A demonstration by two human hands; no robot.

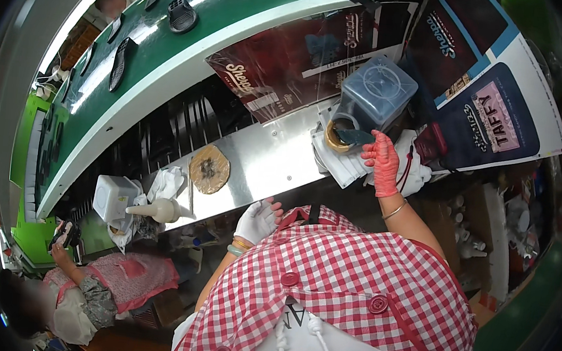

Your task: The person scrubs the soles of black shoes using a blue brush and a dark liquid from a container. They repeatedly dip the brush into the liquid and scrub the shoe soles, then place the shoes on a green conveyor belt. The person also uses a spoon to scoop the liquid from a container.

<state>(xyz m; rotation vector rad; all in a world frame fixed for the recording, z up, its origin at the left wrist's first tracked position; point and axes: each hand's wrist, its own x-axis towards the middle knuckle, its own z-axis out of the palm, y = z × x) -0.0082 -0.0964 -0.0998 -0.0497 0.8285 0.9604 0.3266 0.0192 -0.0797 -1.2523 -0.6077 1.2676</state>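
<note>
My right hand [383,164], in a red glove, reaches to the right side of the metal bench. Its fingers close on the end of a dark, flat-handled tool [354,136]. The tool's other end goes into the mouth of a tan-rimmed cup [334,140], where its tip is hidden. Beside the cup stands a clear bluish plastic container [378,90]. My left hand [260,221], in a white glove with bare fingertips, hangs near the bench's front edge at my waist. Its fingers are loosely bent and apart, with nothing in them.
On the metal bench [269,161] lies a round tan disc [210,170]. A cream squeeze bottle [159,210] and a white tub [114,199] stand further left. Beyond runs a green conveyor [159,35] carrying shoe soles [182,15]. Printed cardboard panels [292,61] lean behind. A co-worker [108,284] sits at left.
</note>
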